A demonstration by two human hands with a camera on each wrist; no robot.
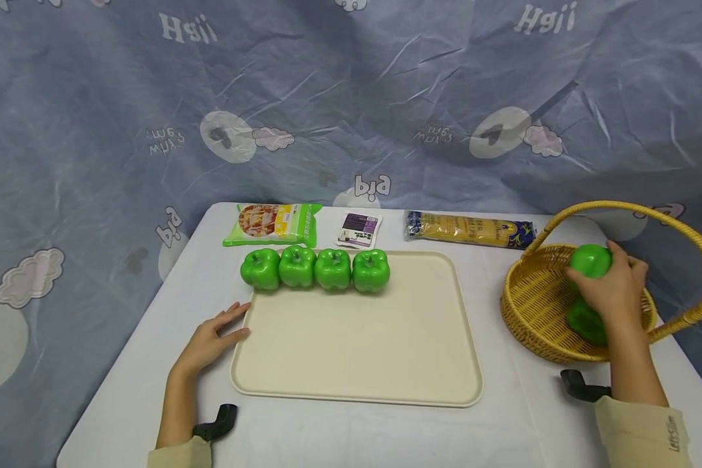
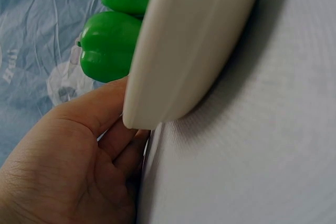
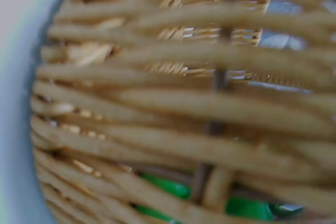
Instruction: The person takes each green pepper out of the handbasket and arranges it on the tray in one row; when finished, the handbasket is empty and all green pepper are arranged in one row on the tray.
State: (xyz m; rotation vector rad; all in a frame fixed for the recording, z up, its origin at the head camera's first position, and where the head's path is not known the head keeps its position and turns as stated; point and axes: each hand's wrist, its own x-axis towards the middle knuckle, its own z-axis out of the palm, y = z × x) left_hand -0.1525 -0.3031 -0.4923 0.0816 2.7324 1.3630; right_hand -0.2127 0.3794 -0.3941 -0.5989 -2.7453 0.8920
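My right hand (image 1: 614,286) grips a green bell pepper (image 1: 589,261) within the wicker basket (image 1: 526,325). Another green pepper (image 1: 586,322) lies lower in the basket, partly covered by the hand and forearm. In the right wrist view the basket's weave (image 3: 173,98) fills the picture, with bits of green behind it; the hand is hidden there. My left hand (image 1: 207,341) rests with fingers extended at the left rim of the beige tray (image 1: 357,351). In the left wrist view its thumb (image 2: 97,103) lies against the tray rim. Several green bell peppers (image 1: 332,269) sit in a row along the tray's back-left side.
Behind the tray lie a green food packet (image 1: 275,222), a small purple-and-white packet (image 1: 359,231) and a long yellow pack of noodles (image 1: 470,229). The basket's tall handle (image 1: 693,237) arches over the right hand. A white cloth (image 1: 339,435) covers the table; a patterned blue-grey curtain (image 1: 351,97) hangs behind.
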